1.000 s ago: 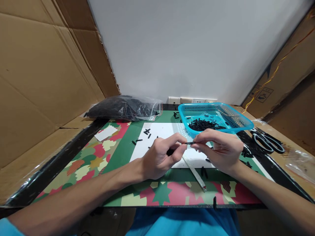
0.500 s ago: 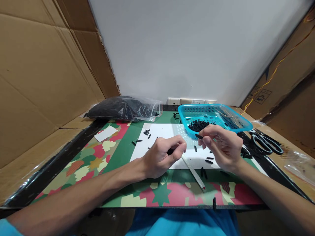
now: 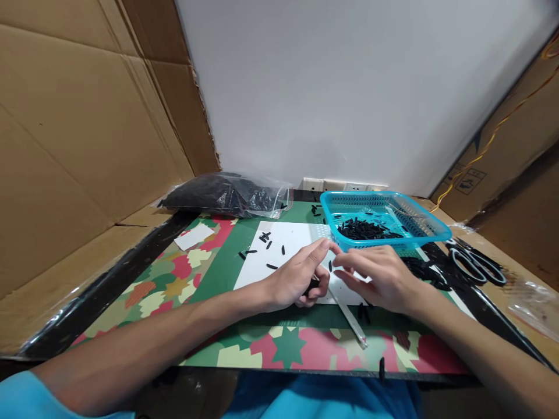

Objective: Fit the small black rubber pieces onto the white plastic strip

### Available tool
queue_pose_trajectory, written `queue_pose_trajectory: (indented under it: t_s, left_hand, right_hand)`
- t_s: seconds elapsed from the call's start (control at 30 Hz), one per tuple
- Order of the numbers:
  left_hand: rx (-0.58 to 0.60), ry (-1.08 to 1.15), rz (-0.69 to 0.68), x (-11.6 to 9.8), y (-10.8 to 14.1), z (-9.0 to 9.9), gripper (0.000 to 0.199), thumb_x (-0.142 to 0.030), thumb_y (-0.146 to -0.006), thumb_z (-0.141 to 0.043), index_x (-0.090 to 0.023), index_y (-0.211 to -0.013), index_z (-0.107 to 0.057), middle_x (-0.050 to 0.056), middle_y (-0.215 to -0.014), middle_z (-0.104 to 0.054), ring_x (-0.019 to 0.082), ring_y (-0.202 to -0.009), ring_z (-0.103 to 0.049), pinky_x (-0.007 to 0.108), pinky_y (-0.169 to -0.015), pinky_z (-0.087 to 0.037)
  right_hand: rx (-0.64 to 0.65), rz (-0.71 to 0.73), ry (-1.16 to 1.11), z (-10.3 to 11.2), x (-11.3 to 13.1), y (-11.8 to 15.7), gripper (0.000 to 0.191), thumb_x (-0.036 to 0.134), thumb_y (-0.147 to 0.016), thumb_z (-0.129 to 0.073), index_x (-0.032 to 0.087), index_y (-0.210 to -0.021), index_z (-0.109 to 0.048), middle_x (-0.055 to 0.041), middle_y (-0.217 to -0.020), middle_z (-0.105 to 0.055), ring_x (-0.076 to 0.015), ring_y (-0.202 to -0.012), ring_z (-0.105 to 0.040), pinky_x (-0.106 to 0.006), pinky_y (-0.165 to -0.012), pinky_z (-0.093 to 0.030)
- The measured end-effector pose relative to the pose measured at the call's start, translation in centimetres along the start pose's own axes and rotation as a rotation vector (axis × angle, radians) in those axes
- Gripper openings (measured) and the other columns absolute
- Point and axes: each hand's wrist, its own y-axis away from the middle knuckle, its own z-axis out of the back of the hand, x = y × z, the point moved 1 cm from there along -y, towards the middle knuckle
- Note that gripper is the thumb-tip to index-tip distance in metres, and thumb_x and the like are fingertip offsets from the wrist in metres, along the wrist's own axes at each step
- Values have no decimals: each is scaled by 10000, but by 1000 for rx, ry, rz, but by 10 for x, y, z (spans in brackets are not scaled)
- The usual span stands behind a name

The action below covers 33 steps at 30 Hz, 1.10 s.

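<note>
My left hand (image 3: 301, 276) hovers over the white sheet (image 3: 255, 269), its lower fingers curled round a dark object (image 3: 311, 286) that is mostly hidden. The thumb and index finger of that hand point up and to the right. Close against its index tip is my right hand (image 3: 378, 276), fingers stretched out and thumb apart, with nothing visible between them. One short black piece (image 3: 331, 266) shows in the gap between the hands, seemingly on the sheet. Several similar black pieces (image 3: 269, 245) lie scattered to the left.
A blue plastic basket (image 3: 393, 243) holds a heap of black pieces (image 3: 364, 228). At the back left lies a zip bag (image 3: 227, 195) of black material. Scissors (image 3: 476, 265) rest on the right, a pale flat strip (image 3: 351, 323) in front. Cardboard walls (image 3: 87, 105) flank the table.
My right hand has come down and left from the basket's edge to my left hand; the black piece it pinched no longer shows in it. My left thumb and index finger have straightened upward.
</note>
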Motion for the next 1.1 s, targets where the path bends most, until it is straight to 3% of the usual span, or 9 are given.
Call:
queue_pose_trajectory:
  t_s: [0.13,0.27,0.5,0.7,0.83,0.93,1.1]
  left_hand:
    - [-9,-29,35,4,2,-4,617,-805,-1033,-320,-270,-1312,-450,-117,-535,-417,92,-406,-322,133,-382,-308]
    - [-32,-35,64,6,4,-4,662,-823,-1027,-275,-281,-1364,-449,-103,-541,-452,104,-419,-357,127,-381,-300]
    - [-82,-50,-1,3,3,-4,685,-851,-1002,-324,-253,-1284,-504,-93,-571,-471,106,-439,-412,131,-364,-326]
    - [-48,3,-24,5,2,-6,638,-842,-997,-388,-248,-1199,-503,-104,-557,-469,72,-388,-315,137,-357,-256]
    - [-50,-20,-15,6,1,-6,613,-828,-1005,-399,-242,-1140,-514,-92,-567,-485,83,-408,-371,145,-364,-283]
    - [-54,-30,-24,3,0,-5,601,-811,-1018,-392,-235,-1145,-509,-92,-535,-483,88,-399,-371,142,-363,-283]
    - [-58,23,-17,-3,-1,2,488,-721,-1064,-386,-243,-1052,-485,-93,-494,-489,72,-353,-310,117,-345,-230]
  right_hand:
    - [53,5,-139,-17,13,-3,152,237,-1118,-561,197,-1056,-694,2,-748,-708,-137,-608,-635,-280,-588,-442]
    - [116,-62,-266,-16,12,-4,177,262,-1121,-573,204,-1127,-741,-6,-786,-725,-133,-630,-649,-263,-575,-443]
    - [107,-41,-346,-11,15,-10,256,269,-1138,-539,204,-1066,-775,-34,-867,-751,-143,-704,-666,-269,-609,-462]
    - [219,-150,-310,-14,16,-8,190,234,-1092,-626,212,-959,-760,-18,-878,-757,-149,-747,-677,-263,-644,-466]
    - [261,-206,-298,-16,18,-7,154,228,-1082,-631,210,-958,-720,-16,-902,-775,-146,-718,-658,-264,-589,-407]
    - [207,-195,-337,-16,15,-5,112,220,-1093,-608,212,-1023,-695,-16,-907,-782,-146,-733,-671,-254,-613,-437]
    - [-25,-159,-289,-8,1,-1,102,155,-1089,-588,205,-1094,-677,-22,-905,-713,-117,-678,-604,-227,-579,-438]
